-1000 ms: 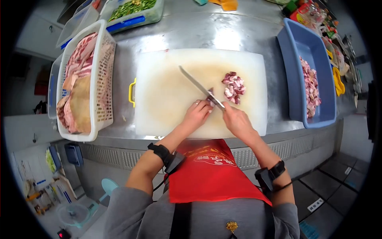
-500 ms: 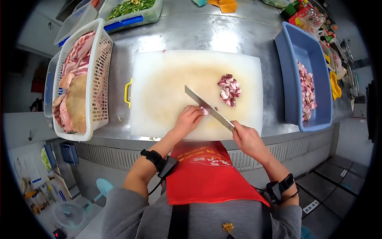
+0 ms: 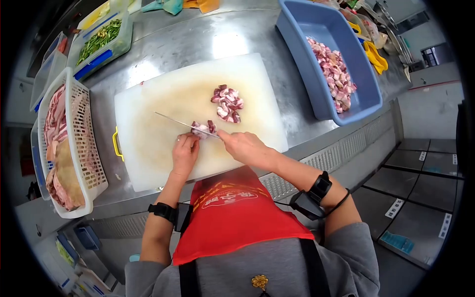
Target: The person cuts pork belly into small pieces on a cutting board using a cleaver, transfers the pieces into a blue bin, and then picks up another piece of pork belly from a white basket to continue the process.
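My right hand is closed round the handle of a large knife, whose blade points to the left over the white cutting board. Against the far side of the blade lie a few cut pieces of meat. My left hand is at the near side of the blade with bent fingers pressed together; what they hold, if anything, is hidden. A pile of red and white meat chunks rests on the board beyond the knife.
A blue tub holding many meat chunks is at the right. On the left, a white basket holds large slabs of meat, with a clear box of cut green vegetables behind it. Yellow gloves or cloths lie beyond the tub.
The view has turned towards the right, so the board appears tilted and further left. The blade now lies flatter across the view, and cut pieces show at its far side.
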`<state>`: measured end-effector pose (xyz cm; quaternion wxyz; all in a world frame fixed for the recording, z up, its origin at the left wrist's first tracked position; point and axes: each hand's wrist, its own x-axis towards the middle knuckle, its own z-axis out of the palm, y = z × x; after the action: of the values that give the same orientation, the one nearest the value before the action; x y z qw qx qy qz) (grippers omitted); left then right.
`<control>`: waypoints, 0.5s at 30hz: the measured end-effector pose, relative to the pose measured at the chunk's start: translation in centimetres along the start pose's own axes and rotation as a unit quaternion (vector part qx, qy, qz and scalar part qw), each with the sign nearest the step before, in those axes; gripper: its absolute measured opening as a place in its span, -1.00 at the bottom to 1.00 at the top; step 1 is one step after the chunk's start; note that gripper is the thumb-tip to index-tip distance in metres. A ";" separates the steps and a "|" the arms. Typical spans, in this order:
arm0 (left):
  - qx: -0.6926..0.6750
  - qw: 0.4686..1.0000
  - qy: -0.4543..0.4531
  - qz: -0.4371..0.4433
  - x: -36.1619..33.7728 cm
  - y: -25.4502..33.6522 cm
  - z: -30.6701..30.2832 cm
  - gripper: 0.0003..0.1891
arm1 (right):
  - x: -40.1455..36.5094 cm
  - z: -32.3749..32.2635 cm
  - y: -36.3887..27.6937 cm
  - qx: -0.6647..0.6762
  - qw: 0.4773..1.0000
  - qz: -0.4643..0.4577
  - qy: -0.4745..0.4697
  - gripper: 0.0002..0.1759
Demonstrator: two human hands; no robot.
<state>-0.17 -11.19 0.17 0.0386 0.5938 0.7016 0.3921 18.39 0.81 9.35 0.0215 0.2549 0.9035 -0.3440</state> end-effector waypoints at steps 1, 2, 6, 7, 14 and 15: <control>0.005 1.000 0.000 0.001 0.0 -0.3 0.1 -0.84 | -0.8 -0.4 0.4 -0.007 1.000 0.010 -0.015 -0.76; 0.009 1.000 -0.001 0.003 0.0 -0.3 0.3 -0.84 | -1.7 -0.8 0.7 -0.012 0.999 0.021 -0.029 -0.77; 0.023 1.000 0.016 0.005 -0.1 -0.8 0.7 -0.85 | -4.9 -1.8 1.9 -0.029 0.998 0.046 -0.045 -0.79; 0.031 0.999 0.020 -0.001 -0.3 -0.7 0.9 -0.85 | -5.4 -2.0 2.3 -0.022 0.998 0.045 -0.040 -0.80; 0.037 0.999 0.017 -0.022 -1.8 -0.9 -0.1 -0.82 | -6.1 -2.1 2.9 0.071 0.994 0.064 0.054 -0.83; 0.011 1.000 0.010 -0.026 -1.8 -0.2 -0.7 -0.81 | -5.8 -2.3 2.3 0.095 0.992 0.058 0.064 -0.83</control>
<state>-0.16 -13.08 -0.25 0.0353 0.5717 0.7213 0.3895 24.87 1.12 10.97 -0.0410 0.3295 0.8497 -0.4095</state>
